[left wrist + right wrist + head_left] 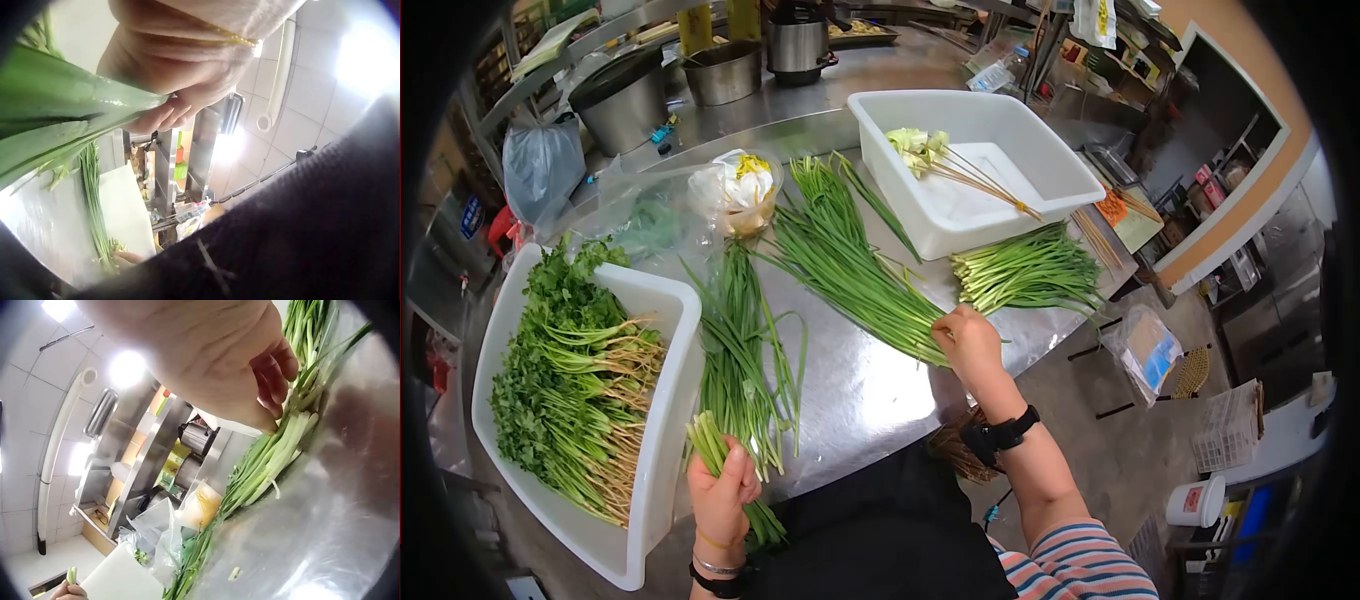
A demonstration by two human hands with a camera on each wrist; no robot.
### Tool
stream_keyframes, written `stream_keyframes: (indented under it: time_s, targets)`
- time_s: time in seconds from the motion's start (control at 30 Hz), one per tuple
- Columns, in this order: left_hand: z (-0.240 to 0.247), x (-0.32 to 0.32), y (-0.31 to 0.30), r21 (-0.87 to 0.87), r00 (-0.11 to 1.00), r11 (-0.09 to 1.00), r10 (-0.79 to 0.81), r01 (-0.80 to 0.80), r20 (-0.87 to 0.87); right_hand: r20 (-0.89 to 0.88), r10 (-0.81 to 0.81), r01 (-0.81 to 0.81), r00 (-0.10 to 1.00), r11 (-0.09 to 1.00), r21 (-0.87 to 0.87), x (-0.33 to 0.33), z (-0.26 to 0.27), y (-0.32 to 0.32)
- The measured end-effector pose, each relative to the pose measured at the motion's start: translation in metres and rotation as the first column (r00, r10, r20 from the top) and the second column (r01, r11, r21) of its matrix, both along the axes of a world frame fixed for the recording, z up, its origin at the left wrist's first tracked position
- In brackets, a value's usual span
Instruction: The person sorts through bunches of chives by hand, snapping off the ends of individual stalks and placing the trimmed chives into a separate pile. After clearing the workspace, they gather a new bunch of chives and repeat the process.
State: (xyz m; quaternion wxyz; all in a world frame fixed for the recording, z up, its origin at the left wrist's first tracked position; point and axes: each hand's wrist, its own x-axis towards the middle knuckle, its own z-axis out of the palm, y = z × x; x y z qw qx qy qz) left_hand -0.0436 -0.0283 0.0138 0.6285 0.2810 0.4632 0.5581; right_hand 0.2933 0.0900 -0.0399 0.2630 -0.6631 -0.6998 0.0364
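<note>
My left hand [722, 497] grips a small bunch of garlic chives [708, 440], pale stem ends up and green leaves hanging below the fist. In the left wrist view, their flat leaves [56, 106] fill the near left side. At the middle pile of chives [850, 275], my right hand [973, 348] pinches at the pale stem ends with thumb and fingers. The right wrist view has the curled fingertips [275, 406] right at these stems [281, 447]. Another pile of chives [740, 320] lies left on the steel table, its stem ends toward me.
A white tub [665, 300] of cilantro [580, 380] stands at the left. Behind the right hand lies a trimmed chive bunch [1030, 270], beside a white tub [990, 215] holding skewered vegetables [920, 148]. A plastic container [750, 195], clear bags and metal pots [722, 75] stand farther back.
</note>
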Motion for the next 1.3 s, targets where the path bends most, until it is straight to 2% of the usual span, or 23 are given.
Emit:
stream_keyframes:
  time_s: [0.03,0.27,0.37,0.43,0.47,0.53,0.57,0.63,0.7,0.77,0.83,0.9,0.97,1.1,1.17,1.23,1.27,1.3]
  targets:
    - [0.001,0.000,0.000,-0.001,1.000,1.000,0.005,-0.005,-0.006,0.041,-0.003,0.004,0.999,0.999,-0.042,-0.001,0.001,0.002]
    - [0.001,0.001,-0.003,-0.007,0.999,1.000,0.030,-0.031,-0.030,0.027,0.021,-0.018,0.999,0.992,-0.125,0.001,0.002,0.014]
    - [0.001,0.000,-0.003,-0.007,0.999,0.999,0.031,-0.031,-0.033,-0.077,0.042,-0.050,0.996,0.992,-0.117,0.002,0.016,0.011]
    - [0.001,0.000,-0.003,-0.002,0.999,1.000,0.027,-0.027,-0.028,-0.209,0.077,-0.103,0.975,0.988,-0.118,0.006,0.021,0.011]
    - [0.001,0.000,-0.002,-0.007,0.999,1.000,0.027,-0.028,-0.031,-0.206,0.078,-0.104,0.975,0.988,-0.117,0.007,0.024,0.010]
    - [0.001,0.001,-0.002,-0.010,0.999,0.999,0.031,-0.031,-0.031,-0.570,-0.026,-0.189,0.821,0.930,-0.315,0.009,0.029,0.011]
    - [0.001,0.001,-0.002,-0.010,0.999,1.000,0.027,-0.027,-0.030,-0.568,-0.023,-0.190,0.823,0.930,-0.313,0.007,0.031,0.010]
    - [0.000,0.000,-0.002,-0.008,0.999,0.999,0.032,-0.032,-0.027,-0.884,-0.156,-0.341,0.441,0.882,-0.326,-0.001,0.033,0.006]
    - [-0.001,-0.003,-0.002,-0.010,1.000,1.000,0.008,-0.008,-0.009,-0.900,-0.132,-0.402,0.415,0.861,-0.312,-0.013,0.033,-0.001]
    - [-0.001,-0.004,-0.001,-0.014,1.000,1.000,0.006,-0.006,-0.008,-0.947,-0.151,-0.488,0.285,0.827,-0.279,-0.033,0.037,-0.011]
    - [-0.001,-0.005,0.002,-0.020,1.000,1.000,0.012,-0.012,-0.014,-0.955,-0.160,-0.563,0.250,0.778,-0.278,-0.051,0.038,-0.020]
    - [-0.002,-0.005,0.007,0.017,0.998,0.998,-0.057,0.057,-0.014,-0.961,-0.135,-0.607,0.241,0.752,-0.257,-0.071,0.037,-0.030]
    - [-0.001,-0.003,0.013,0.013,0.999,0.999,-0.038,0.038,-0.010,-0.969,-0.115,-0.646,0.221,0.727,-0.233,-0.085,0.033,-0.038]
    - [-0.008,0.002,0.022,0.046,0.996,0.995,-0.086,0.084,0.026,-0.971,-0.143,-0.665,0.191,0.709,-0.236,-0.109,0.029,-0.052]
    - [-0.008,0.005,0.021,0.027,0.992,0.992,-0.121,0.121,0.021,-0.972,-0.159,-0.640,0.171,0.733,-0.232,-0.115,0.029,-0.057]
    - [-0.010,0.006,0.019,0.028,0.991,0.991,-0.131,0.131,0.005,-0.970,-0.147,-0.621,0.193,0.747,-0.237,-0.117,0.029,-0.060]
    - [-0.010,0.007,0.018,0.048,0.992,0.991,-0.126,0.127,-0.020,-0.875,0.069,-0.546,0.480,0.804,-0.236,-0.116,0.035,-0.062]
    - [-0.009,0.008,0.017,0.067,0.992,0.990,-0.121,0.124,-0.045,-0.651,0.249,-0.478,0.717,0.855,-0.200,-0.115,0.040,-0.065]
